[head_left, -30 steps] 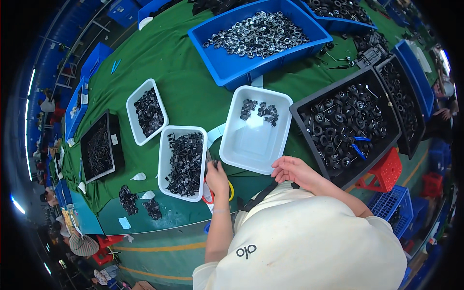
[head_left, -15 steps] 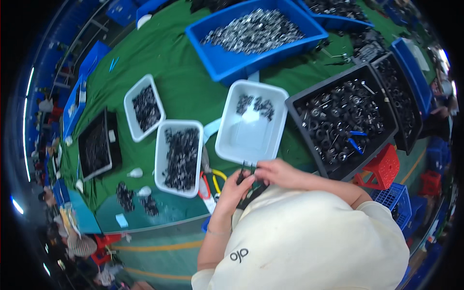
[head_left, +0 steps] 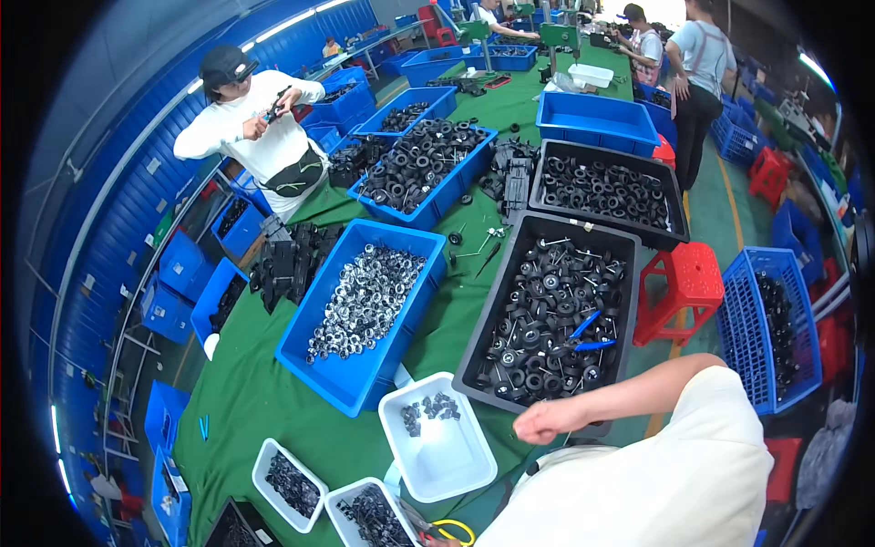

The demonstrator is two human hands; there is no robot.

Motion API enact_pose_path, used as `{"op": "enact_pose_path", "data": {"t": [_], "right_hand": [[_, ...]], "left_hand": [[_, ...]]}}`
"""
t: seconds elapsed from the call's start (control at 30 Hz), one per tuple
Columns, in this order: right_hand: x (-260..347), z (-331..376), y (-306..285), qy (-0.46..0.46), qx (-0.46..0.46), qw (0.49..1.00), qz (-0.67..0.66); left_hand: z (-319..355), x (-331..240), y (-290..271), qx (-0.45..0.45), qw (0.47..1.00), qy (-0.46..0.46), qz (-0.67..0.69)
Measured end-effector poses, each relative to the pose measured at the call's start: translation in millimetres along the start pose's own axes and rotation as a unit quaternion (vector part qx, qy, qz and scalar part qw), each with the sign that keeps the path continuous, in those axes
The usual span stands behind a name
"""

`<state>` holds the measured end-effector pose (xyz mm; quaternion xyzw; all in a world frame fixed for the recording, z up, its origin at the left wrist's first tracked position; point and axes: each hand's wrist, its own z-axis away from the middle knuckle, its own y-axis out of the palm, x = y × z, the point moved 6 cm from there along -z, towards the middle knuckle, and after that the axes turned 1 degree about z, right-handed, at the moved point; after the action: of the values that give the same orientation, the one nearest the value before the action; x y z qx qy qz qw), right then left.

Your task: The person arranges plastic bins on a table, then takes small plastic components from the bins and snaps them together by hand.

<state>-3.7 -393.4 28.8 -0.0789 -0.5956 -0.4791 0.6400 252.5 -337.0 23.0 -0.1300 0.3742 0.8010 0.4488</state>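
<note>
Though the right hand (head_left: 551, 421) curls by the black crate (head_left: 492, 394), whether it or the cropped left hand (head_left: 442, 541) grips anything I cannot tell; parts (head_left: 375, 518) in the lowest tub (head_left: 404, 512) probably want light pinching

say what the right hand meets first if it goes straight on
Likely the nearest white tray; the height of the right hand is unclear, so it may pass over the rim.
</note>
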Motion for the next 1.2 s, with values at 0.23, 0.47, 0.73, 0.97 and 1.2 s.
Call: {"op": "enact_pose_path", "data": {"t": [0.23,0.47,0.73,0.97,1.2], "right_hand": [[1.7,-44.7,46.1,-0.046,0.045,0.997,-0.050],[-23.7,-75.0,63.3,-0.020,0.031,0.979,0.199],[-14.4,-66.9,82.4,-0.071,0.016,0.984,0.160],[-11.3,-59.4,76.3,-0.054,0.035,0.995,0.074],[7.2,-74.8,54.8,0.038,-0.065,0.993,-0.091]], "left_hand": [[-19.8,-26.0,75.9,-0.006,0.924,0.124,-0.361],[-45.8,-5.2,68.8,-0.010,0.919,0.178,-0.351],[-43.2,-10.3,56.0,0.057,0.804,0.359,-0.470],[-32.1,-90.1,31.4,0.217,0.933,0.226,0.175],[-44.4,-55.9,99.1,-0.024,0.972,0.192,-0.132]]}}
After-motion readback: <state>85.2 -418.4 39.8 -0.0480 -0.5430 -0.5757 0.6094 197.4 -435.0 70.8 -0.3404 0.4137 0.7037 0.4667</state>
